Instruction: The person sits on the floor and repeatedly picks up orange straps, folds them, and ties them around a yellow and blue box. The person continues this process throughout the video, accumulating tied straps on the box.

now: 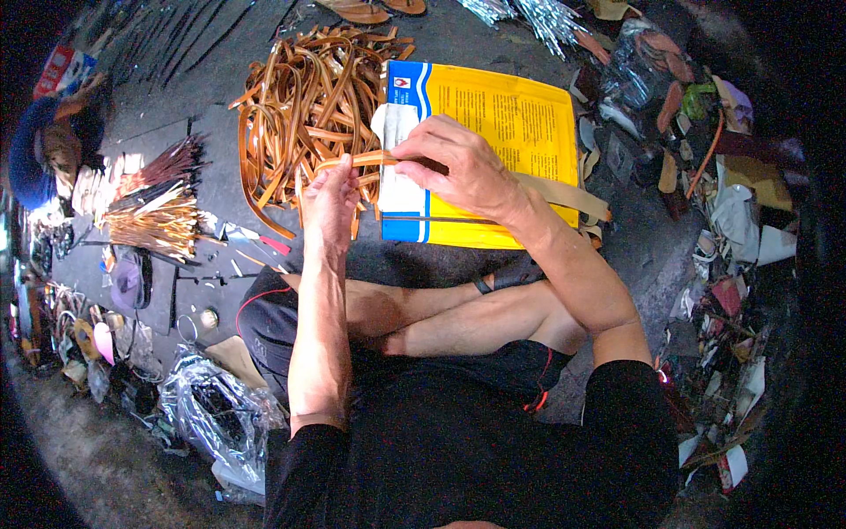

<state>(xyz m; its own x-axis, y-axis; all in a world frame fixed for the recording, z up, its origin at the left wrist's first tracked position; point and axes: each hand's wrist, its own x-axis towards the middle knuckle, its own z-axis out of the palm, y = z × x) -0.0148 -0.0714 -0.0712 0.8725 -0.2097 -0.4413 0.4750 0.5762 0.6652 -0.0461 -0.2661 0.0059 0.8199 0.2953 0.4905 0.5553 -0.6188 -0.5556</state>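
Observation:
Stretched between my two hands is a tan-orange leather strap point(370, 159). My left hand point(330, 198) pinches one part of it between thumb and fingers. Closed over the strap farther right is my right hand point(458, 163), above the left part of a flat yellow, blue and white panel point(520, 123). Whitish cloth or padding point(397, 123) lies on that panel beside my right fingers. A wide tan strip point(564, 196) runs across the panel under my right wrist. Beyond my left hand a big tangled heap of similar straps point(308, 106) covers the floor.
Bundles of thin brown and yellow strips point(154, 207) lie to the left, near another person point(57, 145). Crumpled clear plastic point(216, 406) sits by my left knee. Scraps and bags point(727, 220) line the right side. Sandals point(357, 11) lie at the far edge.

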